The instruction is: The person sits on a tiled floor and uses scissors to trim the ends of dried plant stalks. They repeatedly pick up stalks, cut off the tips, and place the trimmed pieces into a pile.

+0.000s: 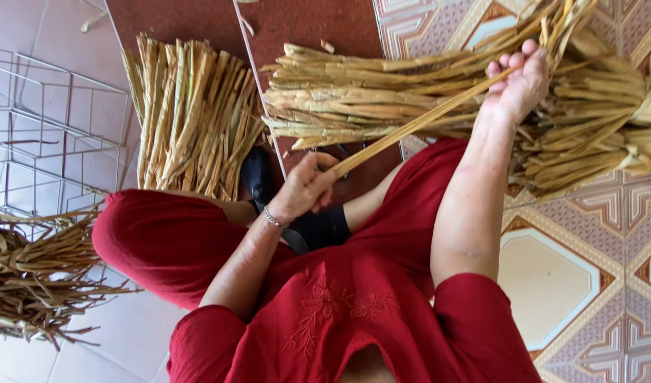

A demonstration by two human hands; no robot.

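One long dried stalk [418,124] runs diagonally between both hands. My left hand [308,188], with a bracelet at the wrist, is closed on its lower end just above my red-clad lap. My right hand [517,84] is raised farther out and grips the same stalk near its upper part, right against a large tied bundle of dried stalks [602,120]. A second pale bundle [361,96] lies just behind the held stalk, between the two hands.
A third stalk bundle [191,120] stands on the brown mat [311,25] to the left. A white wire frame [49,128] and a darker dried heap [35,276] lie far left. A black sandal [258,177] sits by my knee. Patterned tiles [588,284] cover the floor at right.
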